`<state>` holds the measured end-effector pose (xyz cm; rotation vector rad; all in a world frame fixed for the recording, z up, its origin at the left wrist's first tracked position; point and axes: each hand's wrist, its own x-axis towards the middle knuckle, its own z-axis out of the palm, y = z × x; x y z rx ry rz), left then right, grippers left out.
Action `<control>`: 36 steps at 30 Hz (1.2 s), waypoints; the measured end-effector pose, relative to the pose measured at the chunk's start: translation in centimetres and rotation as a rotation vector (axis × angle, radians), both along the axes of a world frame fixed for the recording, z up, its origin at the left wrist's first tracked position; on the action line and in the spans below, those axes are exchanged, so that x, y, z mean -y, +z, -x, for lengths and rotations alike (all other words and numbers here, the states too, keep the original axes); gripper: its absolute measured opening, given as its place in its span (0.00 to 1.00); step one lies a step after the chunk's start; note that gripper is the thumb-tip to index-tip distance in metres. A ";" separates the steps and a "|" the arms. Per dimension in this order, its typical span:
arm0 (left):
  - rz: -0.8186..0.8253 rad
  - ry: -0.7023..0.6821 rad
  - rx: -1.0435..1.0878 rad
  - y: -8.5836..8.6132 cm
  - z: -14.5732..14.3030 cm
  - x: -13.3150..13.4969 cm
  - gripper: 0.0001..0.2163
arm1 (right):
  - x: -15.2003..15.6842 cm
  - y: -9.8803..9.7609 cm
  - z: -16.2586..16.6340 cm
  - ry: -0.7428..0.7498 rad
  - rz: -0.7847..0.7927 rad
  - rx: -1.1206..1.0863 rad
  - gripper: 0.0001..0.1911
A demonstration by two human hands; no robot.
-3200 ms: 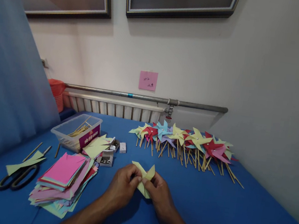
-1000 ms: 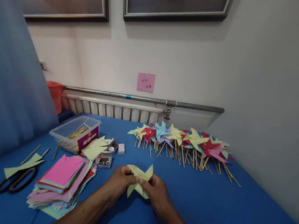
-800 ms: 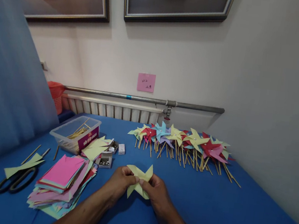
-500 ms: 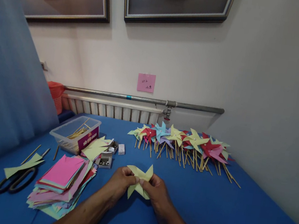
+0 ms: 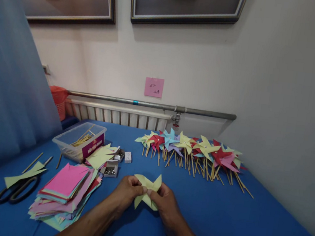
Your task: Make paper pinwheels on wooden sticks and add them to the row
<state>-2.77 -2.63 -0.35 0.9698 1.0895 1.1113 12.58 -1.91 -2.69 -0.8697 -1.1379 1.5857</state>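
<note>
Yellow paper pinwheel point(image 5: 146, 199), between left hand point(image 5: 127, 192) and right hand point(image 5: 167, 203), both hands pinching its centre

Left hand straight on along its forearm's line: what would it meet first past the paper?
Past the paper, the left hand would probably meet the pinwheels first; depth is unclear from this view.

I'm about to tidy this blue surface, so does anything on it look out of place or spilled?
Nothing looks spilled, but it is slightly untidy. Two loose sticks lie outside the tub that holds more, a paper scrap lies across the scissors, and the paper stack is ragged, its sheets misaligned. The held pinwheel shows no tear.
</note>
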 end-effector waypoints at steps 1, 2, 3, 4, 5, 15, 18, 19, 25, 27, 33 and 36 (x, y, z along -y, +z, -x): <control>-0.003 0.006 -0.003 -0.1 0.0 0.0 0.15 | 0.0 0.0 0.0 -0.004 -0.004 -0.001 0.23; -0.008 0.005 -0.002 -0.1 0.1 -0.1 0.15 | 0.0 -0.1 0.0 -0.011 -0.008 0.003 0.23; -0.013 0.001 0.002 -0.1 0.1 -0.1 0.15 | -0.1 -0.2 0.0 -0.022 -0.010 0.012 0.23; -0.012 -0.004 0.005 -0.1 0.1 -0.1 0.15 | -0.2 -0.4 0.1 -0.034 -0.010 0.021 0.23; -0.011 -0.010 0.008 -0.1 0.1 -0.1 0.15 | -0.3 -0.5 0.1 -0.047 -0.011 0.028 0.23; 0.006 0.018 -0.019 0.8 -0.4 0.1 0.12 | -0.3 -0.3 0.1 -0.031 -0.015 0.021 0.23; 0.005 0.001 -0.018 0.9 -0.5 0.2 0.12 | -0.3 -0.4 0.0 -0.040 0.004 0.030 0.22; 0.006 0.005 -0.018 0.9 -0.5 0.2 0.12 | -0.3 -0.5 0.1 -0.040 0.006 0.028 0.22; 0.002 0.017 -0.028 1.0 -0.5 0.2 0.15 | -0.5 -0.6 0.1 -0.052 0.017 0.016 0.24; 0.001 0.024 -0.032 1.0 -0.5 0.2 0.16 | -0.7 -0.6 0.2 -0.049 0.029 0.014 0.26; -0.020 0.012 -0.052 0.9 -0.4 0.2 0.17 | -0.3 -0.3 0.1 -0.058 0.041 -0.008 0.23; -0.017 0.020 -0.066 0.9 -0.4 0.2 0.16 | 0.0 0.0 0.0 -0.079 0.036 0.001 0.21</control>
